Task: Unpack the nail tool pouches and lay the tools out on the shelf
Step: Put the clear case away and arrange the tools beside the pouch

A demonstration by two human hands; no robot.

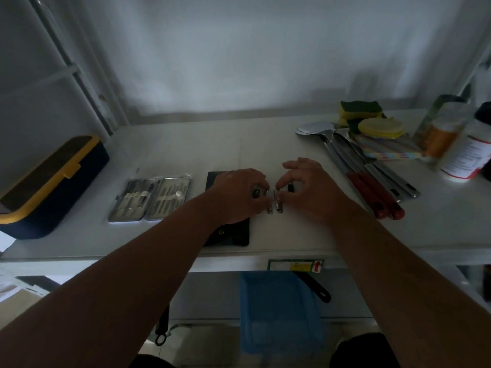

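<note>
Left hand: fingers curled — pinching a small metal clipper over the flat black pouch.
Right hand: pinching the shiny clipper at its 9 o'clock.
Shelf: smooth white.

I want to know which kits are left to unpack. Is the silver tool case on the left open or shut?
Open. The silver case lies spread flat on the shelf, both halves up, tools still strapped in rows.
</note>
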